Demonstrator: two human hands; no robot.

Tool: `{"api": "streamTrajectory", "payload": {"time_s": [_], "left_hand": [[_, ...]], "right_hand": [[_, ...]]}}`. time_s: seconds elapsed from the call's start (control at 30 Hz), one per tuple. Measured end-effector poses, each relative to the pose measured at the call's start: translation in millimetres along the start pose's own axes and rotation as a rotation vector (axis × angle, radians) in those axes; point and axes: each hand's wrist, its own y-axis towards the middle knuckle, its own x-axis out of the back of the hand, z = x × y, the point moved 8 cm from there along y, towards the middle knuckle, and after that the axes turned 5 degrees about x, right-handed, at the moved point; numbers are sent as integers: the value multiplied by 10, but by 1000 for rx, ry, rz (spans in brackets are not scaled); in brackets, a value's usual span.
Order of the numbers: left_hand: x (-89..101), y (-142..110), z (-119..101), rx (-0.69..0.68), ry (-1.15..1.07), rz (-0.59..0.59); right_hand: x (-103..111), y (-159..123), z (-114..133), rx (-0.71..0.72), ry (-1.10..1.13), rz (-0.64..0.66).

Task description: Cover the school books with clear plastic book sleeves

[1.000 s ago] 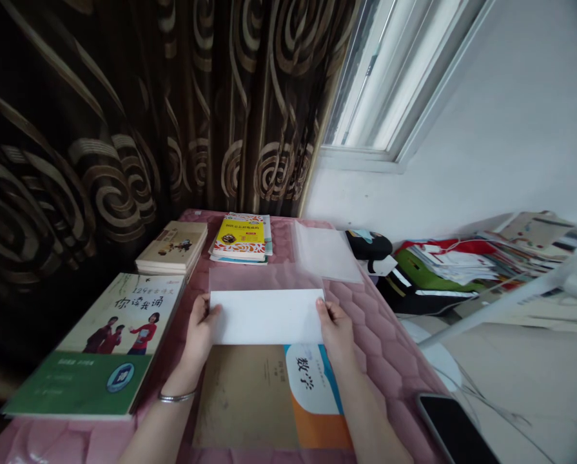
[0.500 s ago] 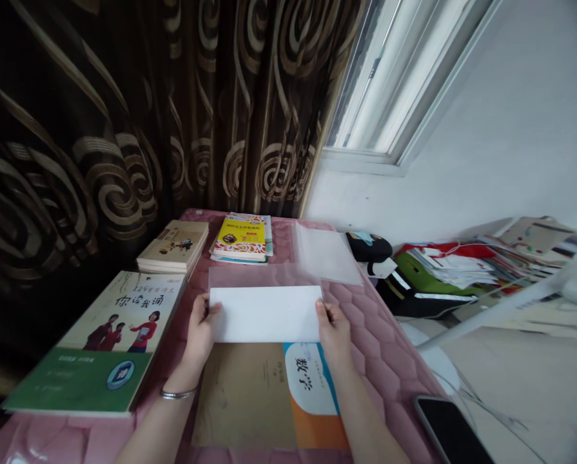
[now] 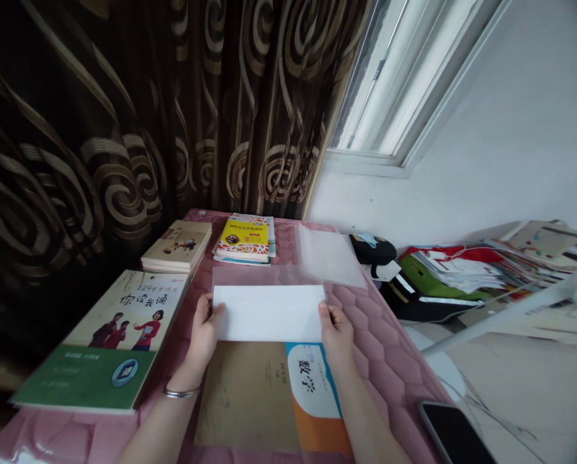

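Left hand (image 3: 205, 328) and right hand (image 3: 337, 330) pinch white sheet (image 3: 269, 313) by its sides. Tan-and-orange book (image 3: 254, 396) near hands says "数学". Green-and-white book (image 3: 104, 345) says "你读我诵".

A pink quilted cover (image 3: 372, 361) carries several books. Along its left edge, toward the near corner, lies a large green-and-white book (image 3: 82, 374) with printed figures; just beyond it, a pile of tan books (image 3: 176, 245). Near the far edge sits a small stack topped by a yellow-fronted book (image 3: 244, 235). A dark-screened phone (image 3: 455, 432) lies at the right edge, toward the near corner. Past the far and left edges hangs a dark curtain (image 3: 249, 109) with swirls, beside a window (image 3: 394, 84) in a pale wall (image 3: 501, 154). Off the right edge are heaped papers (image 3: 467, 270) and a white pole (image 3: 486, 328).
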Motion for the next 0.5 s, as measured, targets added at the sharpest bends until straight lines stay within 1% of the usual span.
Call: {"api": "streamTrajectory", "payload": {"time_s": [0.07,0.2,0.27,0.37,0.5], "left_hand": [[-2,-4,-2,4,-5,1],[12,13,28,-15,22,-25],[15,22,47,-21,27,-32],[9,23,54,-6,17,-26],[-11,-1,8,12,-2,4]], "right_hand": [[6,-6,-1,-5,5,-14],[-11,-30,-42,-65,135,-19],[-23,-36,-60,-88,160,-7],[-23,-28,-40,-53,98,8],[-5,-15,-3,9,-4,1]]}}
